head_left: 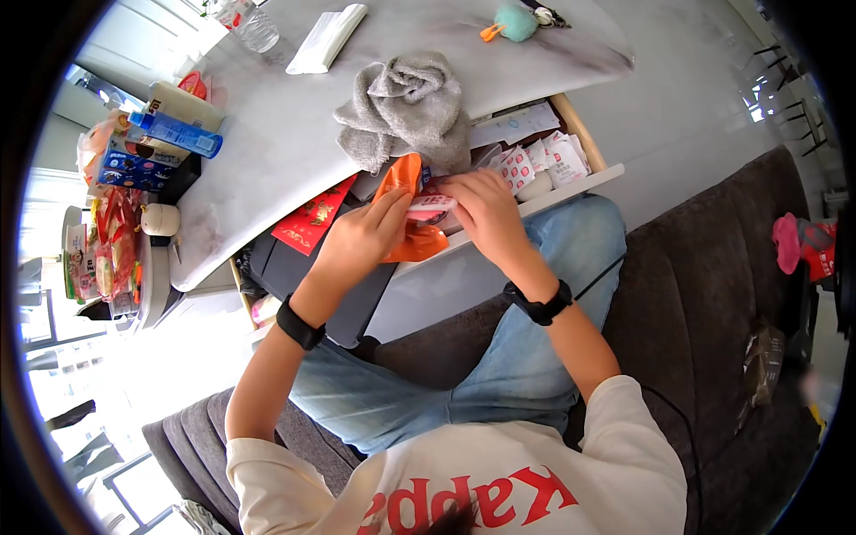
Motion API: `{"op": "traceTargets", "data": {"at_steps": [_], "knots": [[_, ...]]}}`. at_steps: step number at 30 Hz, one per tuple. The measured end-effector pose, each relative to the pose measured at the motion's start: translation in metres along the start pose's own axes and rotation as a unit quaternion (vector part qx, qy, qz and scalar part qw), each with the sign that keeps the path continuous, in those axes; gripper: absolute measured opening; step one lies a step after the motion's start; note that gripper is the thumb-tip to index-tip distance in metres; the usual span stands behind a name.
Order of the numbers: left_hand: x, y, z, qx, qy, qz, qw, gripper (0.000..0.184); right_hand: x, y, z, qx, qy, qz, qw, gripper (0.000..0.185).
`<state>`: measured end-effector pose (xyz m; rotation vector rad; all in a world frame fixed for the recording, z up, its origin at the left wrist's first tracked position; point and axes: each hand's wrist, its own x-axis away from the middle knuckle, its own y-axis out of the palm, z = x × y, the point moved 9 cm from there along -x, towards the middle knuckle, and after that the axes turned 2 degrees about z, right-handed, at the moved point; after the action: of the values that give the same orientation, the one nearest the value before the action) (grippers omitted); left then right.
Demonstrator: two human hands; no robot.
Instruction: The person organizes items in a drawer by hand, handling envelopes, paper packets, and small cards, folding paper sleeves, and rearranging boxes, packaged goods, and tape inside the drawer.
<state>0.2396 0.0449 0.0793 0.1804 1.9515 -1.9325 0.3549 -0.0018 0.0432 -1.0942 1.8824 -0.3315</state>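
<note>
Head view: the table (267, 120) spans ten to one o'clock, an open drawer (580, 134) at one. The left hand (366, 234), at ten, angles inward, clamped on the orange packet (419, 243) at twelve; the right hand (486, 209), at one, curls against the pink-and-white item (432, 205), gripping or not, I cannot tell.

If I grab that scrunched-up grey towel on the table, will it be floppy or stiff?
Probably floppy: the grey towel lies in soft, loose folds. It likely won't roll, since it's a lumpy heap. Its fuzzy-looking surface probably isn't slippery.
</note>
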Motion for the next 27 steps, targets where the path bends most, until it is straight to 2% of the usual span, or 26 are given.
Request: {"op": "traceTargets", "data": {"at_steps": [2,4,5,7,10,12,13,14,15,16,17,19,21,22,25,26,27], "knots": [[0.003,-0.005,-0.004,0.038,-0.04,-0.017,0.998,0.039,-0.002,-0.012,-0.011,-0.014,-0.025,-0.021,0.999,0.023],[0.007,-0.005,-0.002,0.025,-0.041,-0.012,0.999,0.043,-0.004,-0.032,-0.022,-0.028,-0.048,-0.056,0.997,0.028],[0.008,-0.006,-0.001,0.017,-0.042,-0.008,0.999,0.045,-0.004,-0.043,-0.021,-0.028,-0.05,-0.059,0.997,0.026],[0.005,-0.015,0.008,0.084,-0.085,0.004,0.993,0.054,0.0,-0.063,-0.017,-0.026,-0.05,-0.063,0.996,0.022],[-0.005,-0.016,0.025,0.216,-0.143,0.008,0.966,0.065,0.007,-0.086,0.005,-0.227,0.089,-0.054,0.968,0.018],[-0.013,-0.01,0.035,0.293,-0.151,0.005,0.944,0.07,0.019,-0.082,0.02,-0.38,0.219,-0.015,0.898,0.018],[-0.016,-0.003,0.036,0.356,-0.184,-0.011,0.916,0.068,0.027,-0.075,0.028,-0.452,0.28,0.006,0.847,0.019],[-0.02,0.004,0.039,0.415,-0.216,-0.027,0.883,0.065,0.033,-0.063,0.03,-0.452,0.3,-0.039,0.839,0.024],[-0.023,0.012,0.042,0.472,-0.245,-0.042,0.846,0.063,0.034,-0.058,0.03,-0.453,0.305,-0.034,0.837,0.024],[-0.02,0.034,0.042,0.574,-0.287,-0.029,0.766,0.045,0.035,-0.051,0.027,-0.455,0.311,-0.03,0.834,0.024],[-0.016,0.046,0.039,0.572,-0.31,-0.029,0.759,0.039,0.036,-0.042,0.023,-0.457,0.316,-0.028,0.831,0.025],[-0.01,0.062,0.033,0.565,-0.355,-0.027,0.744,0.027,0.039,-0.029,0.025,-0.53,0.348,0.039,0.773,0.028],[-0.008,0.059,0.033,0.482,-0.343,0.019,0.806,0.022,0.041,-0.021,0.027,-0.579,0.367,0.112,0.719,0.031],[-0.006,0.055,0.036,0.438,-0.336,0.04,0.833,0.02,0.037,-0.021,0.027,-0.57,0.37,0.135,0.721,0.048],[-0.006,0.029,0.052,0.247,-0.285,0.1,0.921,0.022,0.03,-0.021,0.026,-0.435,0.396,0.144,0.796,0.072],[-0.005,0.03,0.055,0.211,-0.28,0.078,0.933,0.028,0.026,-0.022,0.023,-0.447,0.392,0.159,0.788,0.092],[-0.006,0.026,0.058,0.198,-0.265,0.083,0.94,0.03,0.024,-0.025,0.02,-0.433,0.385,0.179,0.795,0.093]]}}
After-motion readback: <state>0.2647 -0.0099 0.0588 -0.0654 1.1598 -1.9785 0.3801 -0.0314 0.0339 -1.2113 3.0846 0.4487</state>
